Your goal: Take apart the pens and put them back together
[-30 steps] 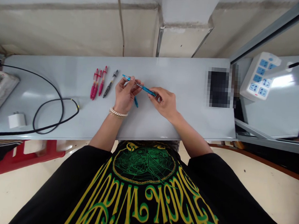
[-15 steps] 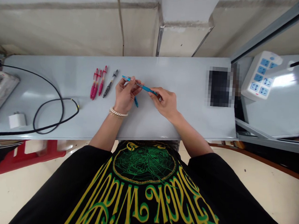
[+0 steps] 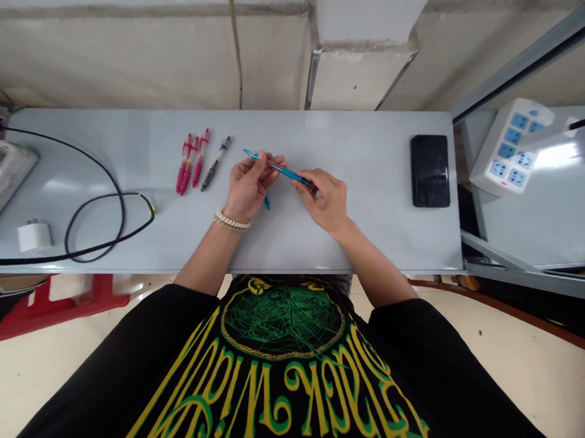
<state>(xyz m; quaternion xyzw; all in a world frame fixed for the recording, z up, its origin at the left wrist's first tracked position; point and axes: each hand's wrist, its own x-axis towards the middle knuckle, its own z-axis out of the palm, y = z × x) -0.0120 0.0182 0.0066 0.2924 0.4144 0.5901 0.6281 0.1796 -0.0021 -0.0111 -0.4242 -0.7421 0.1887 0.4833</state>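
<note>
Blue pen (image 3: 283,171), pinched by left hand (image 3: 247,189), right hand (image 3: 324,200)

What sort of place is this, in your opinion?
Probably a plain workroom or small workshop: a long grey workbench holding a blue pen and pink pens, a power strip beside it, and a bare concrete wall.

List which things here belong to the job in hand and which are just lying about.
In the job: blue pen, held by left hand and right hand; small blue piece by left hand.

Lying about: three pink pens, grey pen, black phone, power strip, white charger, black cable.
</note>
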